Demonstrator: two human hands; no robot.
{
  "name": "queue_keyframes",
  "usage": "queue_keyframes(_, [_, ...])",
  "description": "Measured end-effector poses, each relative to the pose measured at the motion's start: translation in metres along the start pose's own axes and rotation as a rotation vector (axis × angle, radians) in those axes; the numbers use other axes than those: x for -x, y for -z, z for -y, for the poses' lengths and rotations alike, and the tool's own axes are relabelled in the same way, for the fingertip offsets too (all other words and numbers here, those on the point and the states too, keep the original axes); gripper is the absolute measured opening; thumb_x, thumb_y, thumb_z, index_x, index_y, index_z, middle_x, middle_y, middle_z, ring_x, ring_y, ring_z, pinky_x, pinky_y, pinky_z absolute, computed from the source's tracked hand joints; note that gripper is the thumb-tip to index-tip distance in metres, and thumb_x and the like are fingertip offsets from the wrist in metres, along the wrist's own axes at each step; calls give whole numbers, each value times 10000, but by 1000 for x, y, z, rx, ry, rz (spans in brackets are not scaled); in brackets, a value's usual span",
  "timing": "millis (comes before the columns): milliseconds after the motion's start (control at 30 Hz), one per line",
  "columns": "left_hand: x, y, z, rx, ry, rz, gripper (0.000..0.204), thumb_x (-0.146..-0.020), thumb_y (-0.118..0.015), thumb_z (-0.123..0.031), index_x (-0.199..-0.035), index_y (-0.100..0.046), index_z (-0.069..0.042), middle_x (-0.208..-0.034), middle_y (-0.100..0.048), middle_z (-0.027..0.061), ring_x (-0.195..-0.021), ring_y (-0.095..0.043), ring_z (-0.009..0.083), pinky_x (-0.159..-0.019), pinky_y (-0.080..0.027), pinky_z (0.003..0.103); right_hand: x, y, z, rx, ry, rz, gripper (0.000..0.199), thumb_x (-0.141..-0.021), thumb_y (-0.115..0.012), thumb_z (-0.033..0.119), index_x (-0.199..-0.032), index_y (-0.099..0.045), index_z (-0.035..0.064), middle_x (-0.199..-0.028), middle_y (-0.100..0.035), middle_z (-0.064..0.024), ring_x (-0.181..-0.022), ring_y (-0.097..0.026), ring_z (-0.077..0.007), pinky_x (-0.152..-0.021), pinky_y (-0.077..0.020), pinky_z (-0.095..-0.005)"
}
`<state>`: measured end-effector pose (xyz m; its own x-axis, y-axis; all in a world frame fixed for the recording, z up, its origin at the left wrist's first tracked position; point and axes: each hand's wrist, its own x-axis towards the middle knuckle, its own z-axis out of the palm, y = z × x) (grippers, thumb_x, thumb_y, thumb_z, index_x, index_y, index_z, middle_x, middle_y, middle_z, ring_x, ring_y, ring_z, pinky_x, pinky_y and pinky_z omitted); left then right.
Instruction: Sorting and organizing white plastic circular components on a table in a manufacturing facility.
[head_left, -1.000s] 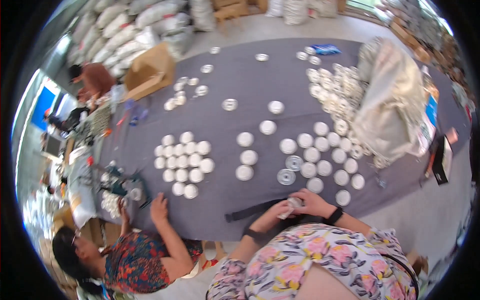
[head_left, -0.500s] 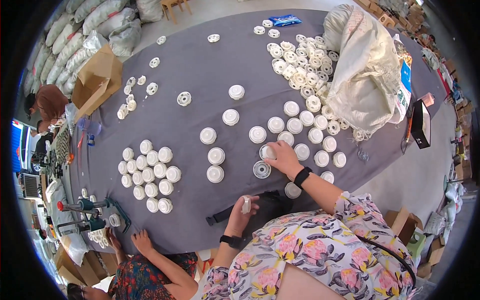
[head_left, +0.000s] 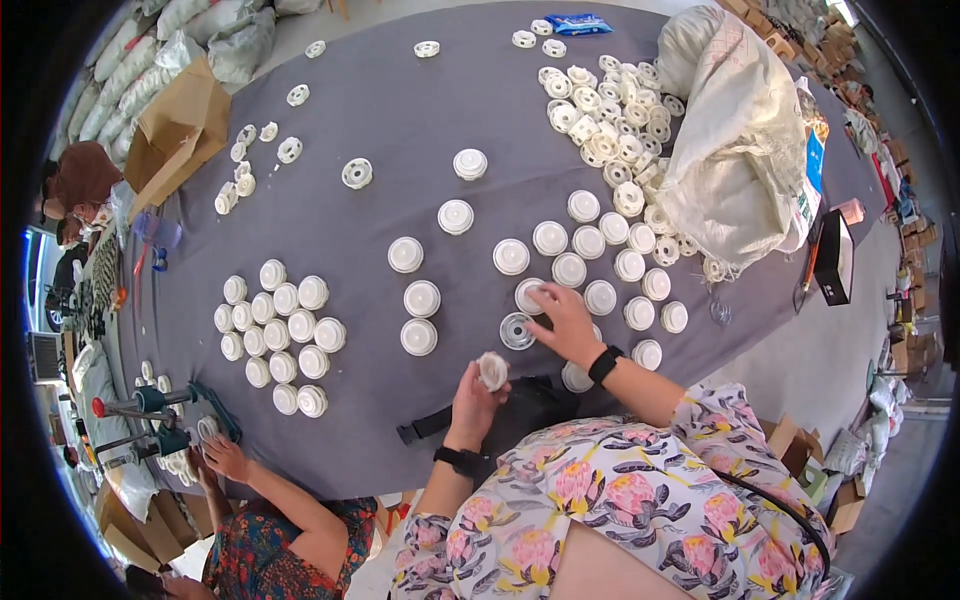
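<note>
Head view: left hand point(head_left: 478, 400) pinches a round whitish plastic disc point(head_left: 493, 371) nearer the grey surface's point(head_left: 340, 225) near edge than right hand point(head_left: 568, 326), grip unclear.

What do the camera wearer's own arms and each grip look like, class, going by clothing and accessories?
The left grip and right grip are ungloved. A black band circles the left wrist; another black band circles the right. The loose white sleeves, printed with pink flowers, grey leaves and yellow touches, leave the forearms bare.

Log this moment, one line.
left hand: holding pale round piece; right hand: open, at white cap; cap: beside greyish ring, on grey cloth
</note>
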<state>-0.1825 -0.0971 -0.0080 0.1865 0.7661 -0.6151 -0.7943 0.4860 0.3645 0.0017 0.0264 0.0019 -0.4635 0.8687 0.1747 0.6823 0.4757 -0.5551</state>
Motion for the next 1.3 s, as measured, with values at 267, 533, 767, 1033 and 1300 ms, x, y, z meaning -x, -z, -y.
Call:
queue_keyframes(267, [-13, -14, 7, -164, -99, -45, 242, -936, -452, -277, -1071, -538, -96, -879, -608, 27, -745, -588, 162, -622, -444, 292, 38, 1, 43, -879, -458, 408, 390, -833, -634, 224, -1193, -584, 83, -1119, -582, -125, -1063, -546, -264, -909, -428, -368])
queue_keyframes(533, [-18, -16, 26, -50, 26, 35, 396, -969, -321, -421, -1021, -560, -110, -832, -613, 20, -676, -586, 161, -582, -463, 299, 44, 5, 57, -567, -84, 317, 555, -806, -651, 285, -1286, -485, 60, -1094, -586, -170, -1061, -537, -312, -934, -407, -393])
queue_keyframes(767, [-21, -6, 29, -246, 107, -25, 455, -975, -352, -460, -1076, -542, -59, -859, -624, 62, -652, -580, 149, -566, -442, 267, 19, -7, 32, -177, -166, -59, 473, -750, -665, 211, -1176, -539, 52, -1052, -551, -148, -981, -553, -324, -799, -475, -385])
queue_keyframes(1033, [-20, 6, 26, -226, 99, -79, 404, -974, -394, -405, -1058, -561, -47, -864, -631, 66, -653, -577, 141, -574, -445, 262, 4, -26, 17, 136, -18, 221, 360, -698, -680, 171, -1031, -582, 74, -950, -552, -127, -899, -569, -300, -726, -477, -416])
queue_keyframes(1300, [-15, 1, 25, -318, 54, -99, 337, -965, -438, -341, -1045, -557, -35, -853, -626, 69, -635, -569, 136, -557, -444, 262, 6, -35, 21, 254, 18, 207, 350, -688, -686, 159, -1015, -598, 73, -930, -556, -114, -868, -580, -292, -710, -477, -425])
